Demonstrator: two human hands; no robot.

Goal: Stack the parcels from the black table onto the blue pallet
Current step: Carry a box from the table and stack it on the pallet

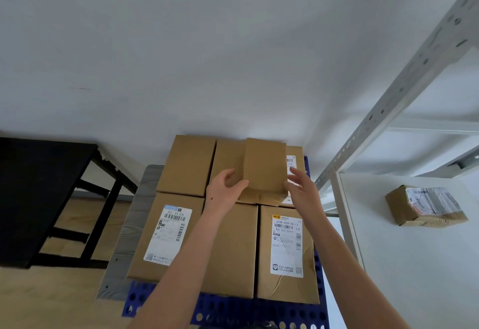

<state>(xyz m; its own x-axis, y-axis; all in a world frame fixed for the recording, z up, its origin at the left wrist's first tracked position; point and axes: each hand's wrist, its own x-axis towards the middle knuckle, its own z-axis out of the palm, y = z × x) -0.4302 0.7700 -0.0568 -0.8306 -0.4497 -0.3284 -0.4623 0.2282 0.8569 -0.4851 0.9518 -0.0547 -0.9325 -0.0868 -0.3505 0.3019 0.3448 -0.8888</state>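
Parcel (264, 165) gripped by left hand (225, 192), right hand (302, 194) beside.

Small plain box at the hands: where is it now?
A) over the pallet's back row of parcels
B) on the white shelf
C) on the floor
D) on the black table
A: the small box sits over the back-row parcels on the blue pallet, with the left hand gripping its lower corner.

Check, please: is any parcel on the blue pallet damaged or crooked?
Yes. The near right parcel has a creased, dented top and a wrinkled label. The small box, held at the back, has a crumpled near edge.
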